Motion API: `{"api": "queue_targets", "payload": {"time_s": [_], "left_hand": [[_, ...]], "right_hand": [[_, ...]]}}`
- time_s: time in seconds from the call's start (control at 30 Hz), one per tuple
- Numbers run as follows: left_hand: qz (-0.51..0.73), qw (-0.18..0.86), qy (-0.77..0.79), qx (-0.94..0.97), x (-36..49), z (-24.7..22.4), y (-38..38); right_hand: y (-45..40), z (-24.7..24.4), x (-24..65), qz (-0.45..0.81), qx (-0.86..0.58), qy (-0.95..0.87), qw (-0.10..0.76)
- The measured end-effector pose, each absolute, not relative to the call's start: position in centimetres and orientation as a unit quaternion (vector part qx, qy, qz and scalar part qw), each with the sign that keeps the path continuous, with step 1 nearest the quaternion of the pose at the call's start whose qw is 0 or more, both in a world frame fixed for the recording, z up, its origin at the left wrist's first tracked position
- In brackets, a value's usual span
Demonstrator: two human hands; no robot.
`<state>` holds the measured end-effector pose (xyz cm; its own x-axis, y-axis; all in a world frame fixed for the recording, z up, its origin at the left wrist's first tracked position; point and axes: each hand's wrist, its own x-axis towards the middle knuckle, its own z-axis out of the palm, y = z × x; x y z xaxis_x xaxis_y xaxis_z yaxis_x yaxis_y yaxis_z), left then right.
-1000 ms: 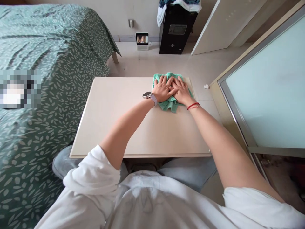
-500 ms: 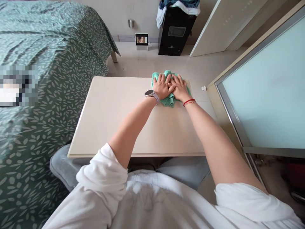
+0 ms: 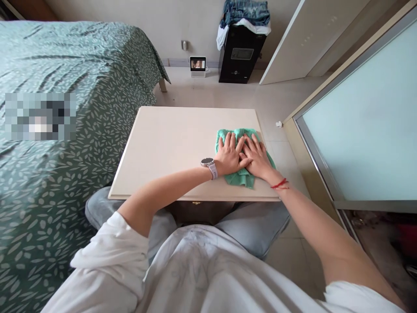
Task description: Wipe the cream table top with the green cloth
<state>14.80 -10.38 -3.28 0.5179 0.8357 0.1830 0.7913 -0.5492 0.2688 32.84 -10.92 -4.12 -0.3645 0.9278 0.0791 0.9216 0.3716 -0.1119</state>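
Both the left hand and the right hand are laid palm down on a green cloth, which is spread, slightly crumpled, over the right-hand part of the worktop, with its margin brought up to the worktop's right edge. On each hand the fingers are held straight and fanned a little apart, pointed toward the worktop's far edge — the cloth is pressed flat beneath them, and the thumbs are overlapped between the hands. At the left wrist, over the worktop, a round watch is worn; at the right wrist, by the worktop's right edge, a red bracelet.

Left of the worktop, a leaf-patterned bedspread is seen. Beyond its far edge, a small screen device and a black cabinet — topped with jeans — are stood on the floor. Right of the worktop, a frosted panel is framed in metal.
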Motion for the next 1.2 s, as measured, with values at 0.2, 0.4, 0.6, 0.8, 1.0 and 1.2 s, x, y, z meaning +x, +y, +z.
{"api": "queue_targets", "payload": {"time_s": [0.2, 0.4, 0.6, 0.8, 1.0, 1.2], "left_hand": [[0.181, 0.071, 0.43, 0.882, 15.8, -4.4, -16.9], [0.166, 0.047, 0.396, 0.902, 16.1, -4.9, -21.3], [0.105, 0.058, 0.385, 0.915, 16.3, -4.0, -20.6], [0.117, 0.083, 0.394, 0.908, 18.0, -2.9, -13.6], [0.128, 0.107, 0.449, 0.878, 20.1, -2.0, -5.0], [0.12, 0.118, 0.482, 0.86, 20.5, -1.5, 0.7]], "right_hand": [[-18.9, -4.8, 34.3, -0.015, -0.564, -0.822, 0.079], [-24.9, -6.3, 34.4, -0.083, -0.576, -0.804, 0.121], [-24.7, -5.8, 34.6, -0.049, -0.582, -0.802, 0.124], [-17.2, -6.4, 36.4, 0.025, -0.609, -0.778, 0.153], [-6.1, -7.3, 38.3, 0.055, -0.617, -0.762, 0.19], [1.7, -7.0, 38.7, 0.088, -0.601, -0.774, 0.181]]}}
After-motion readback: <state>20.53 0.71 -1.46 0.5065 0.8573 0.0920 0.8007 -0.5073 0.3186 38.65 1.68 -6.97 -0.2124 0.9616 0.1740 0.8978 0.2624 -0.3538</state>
